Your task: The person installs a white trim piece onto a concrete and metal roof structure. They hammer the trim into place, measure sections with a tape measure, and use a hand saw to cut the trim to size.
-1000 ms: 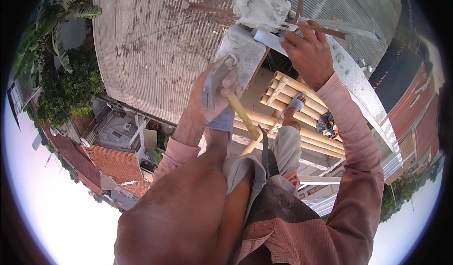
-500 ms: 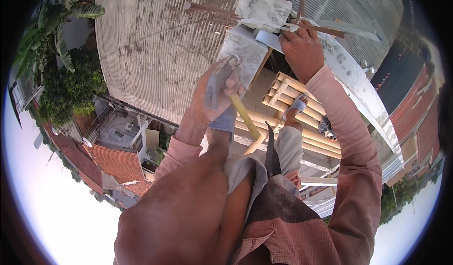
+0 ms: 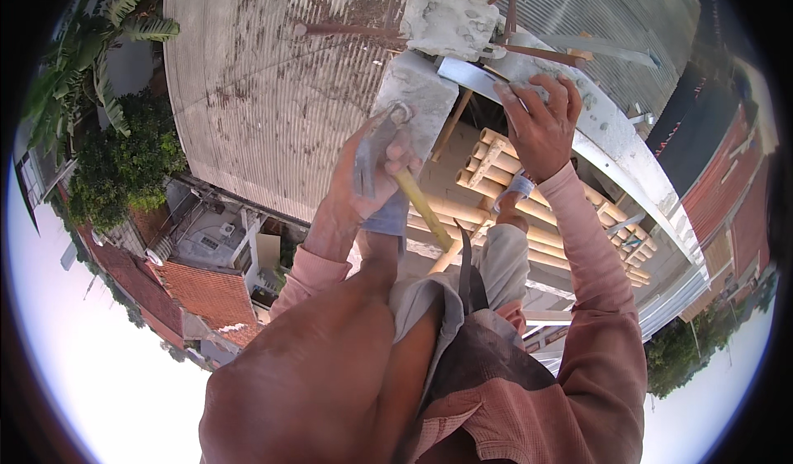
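Note:
My left hand (image 3: 347,179) is closed around a claw hammer, its grey metal head by my fingers and its yellow handle (image 3: 423,206) slanting down toward my lap. Just beyond that hand lies the end of a concrete beam (image 3: 420,92). My right hand (image 3: 541,134) has its fingers apart and slightly bent, with nothing seen in it. Its fingertips are close to a pale metal strip (image 3: 467,76) and the speckled concrete ledge (image 3: 599,113); whether they touch is unclear. Beyond the strip sits a rough concrete column stub (image 3: 453,22).
Rusty steel bars (image 3: 351,30) stick out around the stub. A corrugated roof (image 3: 248,92) spreads at the left. Below is an opening with bamboo poles (image 3: 496,163), where my sandalled foot (image 3: 516,187) rests. Tiled roofs (image 3: 206,291) and trees lie far below.
My right hand has drawn back from the base of the column stub toward me, and its fingers have spread. My left hand still holds the hammer, nearly in the same place.

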The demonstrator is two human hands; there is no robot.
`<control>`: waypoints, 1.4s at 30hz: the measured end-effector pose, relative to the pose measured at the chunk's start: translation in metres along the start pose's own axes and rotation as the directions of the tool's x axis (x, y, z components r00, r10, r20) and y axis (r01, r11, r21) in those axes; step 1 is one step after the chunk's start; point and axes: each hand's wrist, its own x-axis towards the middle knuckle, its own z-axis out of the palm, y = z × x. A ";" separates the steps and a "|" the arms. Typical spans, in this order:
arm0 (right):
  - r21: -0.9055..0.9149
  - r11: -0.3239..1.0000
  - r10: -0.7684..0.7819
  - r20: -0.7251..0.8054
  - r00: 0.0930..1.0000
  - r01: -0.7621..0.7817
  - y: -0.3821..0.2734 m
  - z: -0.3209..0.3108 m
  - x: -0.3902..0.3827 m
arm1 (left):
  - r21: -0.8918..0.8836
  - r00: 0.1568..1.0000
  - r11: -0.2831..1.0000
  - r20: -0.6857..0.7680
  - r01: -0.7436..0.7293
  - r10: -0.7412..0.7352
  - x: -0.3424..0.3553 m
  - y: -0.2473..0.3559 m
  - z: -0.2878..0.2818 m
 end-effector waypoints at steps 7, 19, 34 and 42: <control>-0.099 0.995 -0.005 0.170 0.985 0.022 -0.006 0.012 0.030 | 0.068 0.994 0.996 -0.101 0.057 -0.050 0.001 -0.009 0.014; 0.819 -0.140 0.695 0.482 0.534 -0.557 -0.092 -0.062 -0.041 | 0.477 0.992 0.874 -0.112 0.098 -0.050 0.023 -0.036 0.060; 0.759 -0.019 0.671 0.492 0.555 -0.650 -0.076 -0.060 -0.048 | 0.663 0.958 0.707 -0.057 0.246 -0.279 0.015 -0.045 0.087; 0.070 0.950 0.306 -0.032 0.951 -0.303 0.010 -0.033 0.054 | 0.752 0.990 0.644 -0.115 0.141 -0.082 0.004 -0.029 0.056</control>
